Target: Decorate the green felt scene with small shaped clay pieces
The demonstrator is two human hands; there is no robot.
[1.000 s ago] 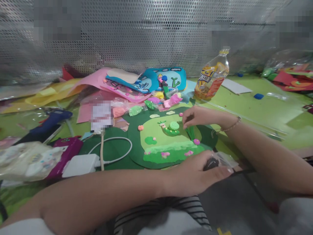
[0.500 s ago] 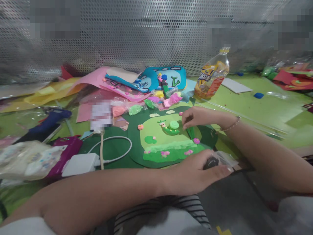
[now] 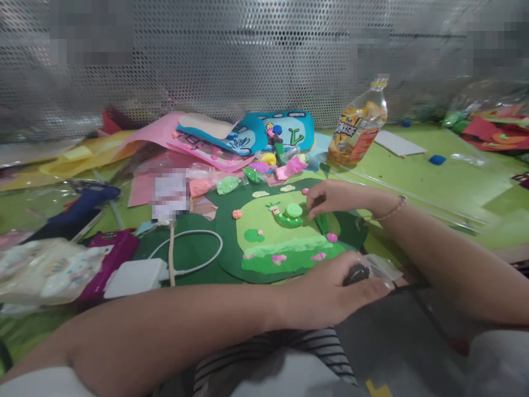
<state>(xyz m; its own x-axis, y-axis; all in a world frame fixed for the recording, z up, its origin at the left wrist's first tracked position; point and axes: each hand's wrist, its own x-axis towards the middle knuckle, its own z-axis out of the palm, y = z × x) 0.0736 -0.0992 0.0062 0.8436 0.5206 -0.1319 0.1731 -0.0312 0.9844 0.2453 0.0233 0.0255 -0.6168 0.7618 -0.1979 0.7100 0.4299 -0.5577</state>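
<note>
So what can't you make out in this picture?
All in the head view:
Whether the right hand pinches anything: its curled fingers hide it.
Part of the small bag: the left hand covers it.
Print on the white label: blurred into blocks.
Left end of the white pouch: cut off by the left edge.

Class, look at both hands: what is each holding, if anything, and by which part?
Left grip: a clear bag, held around its dark-filled part, loose end sticking out. Right grip: whether it holds anything cannot be told.

Bottle (image 3: 363,138) label: large dark lettering on yellow, too blurred to read.
Orange panel (image 3: 363,148): small print, illegible.
White block (image 3: 170,193): pixelated, nothing legible.
</note>
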